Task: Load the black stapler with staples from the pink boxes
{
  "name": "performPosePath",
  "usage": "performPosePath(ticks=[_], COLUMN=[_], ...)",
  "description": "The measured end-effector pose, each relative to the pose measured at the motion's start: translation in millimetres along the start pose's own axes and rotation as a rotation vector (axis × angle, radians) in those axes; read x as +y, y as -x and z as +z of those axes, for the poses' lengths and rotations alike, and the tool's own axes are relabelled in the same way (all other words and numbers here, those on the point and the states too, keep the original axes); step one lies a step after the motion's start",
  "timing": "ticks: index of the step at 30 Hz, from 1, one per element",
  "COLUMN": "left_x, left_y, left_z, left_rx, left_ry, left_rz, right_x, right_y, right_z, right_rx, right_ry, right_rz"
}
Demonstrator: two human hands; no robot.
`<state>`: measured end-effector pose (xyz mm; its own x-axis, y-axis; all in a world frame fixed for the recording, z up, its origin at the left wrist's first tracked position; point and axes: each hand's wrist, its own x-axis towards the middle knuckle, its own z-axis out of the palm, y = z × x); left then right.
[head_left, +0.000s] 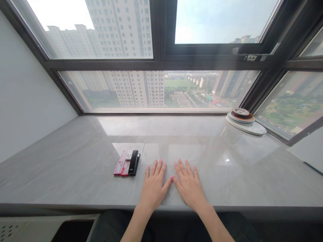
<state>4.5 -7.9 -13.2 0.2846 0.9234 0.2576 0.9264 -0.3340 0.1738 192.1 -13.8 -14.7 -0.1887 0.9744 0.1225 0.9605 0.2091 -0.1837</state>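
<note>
My left hand (153,186) and my right hand (188,185) lie flat side by side on a grey marble sill (75,168), palms down, fingers stretched out, thumbs nearly touching. Neither hand holds anything. Just left of my left hand lies a black stapler (134,162), and against its left side sit pink and red boxes of staples (122,163).
A stack of plates (244,119) stands at the far right corner of the sill, by the window. A large dark-framed window (158,62) runs along the back, a white wall (27,101) closes the left side. My dark-clothed lap (113,225) shows below the sill's front edge.
</note>
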Motion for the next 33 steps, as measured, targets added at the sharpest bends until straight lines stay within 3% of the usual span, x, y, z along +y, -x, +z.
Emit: performPosePath(ticks=[33], left_x=[0.5], left_y=[1.7], left_z=[-2.3], left_rx=[-0.006], left_ry=[0.012], left_rz=[-0.01], right_x=[1.3], right_y=[-0.9], right_z=[5.2], right_rx=[0.011], right_ry=[0.013], right_rz=[0.031])
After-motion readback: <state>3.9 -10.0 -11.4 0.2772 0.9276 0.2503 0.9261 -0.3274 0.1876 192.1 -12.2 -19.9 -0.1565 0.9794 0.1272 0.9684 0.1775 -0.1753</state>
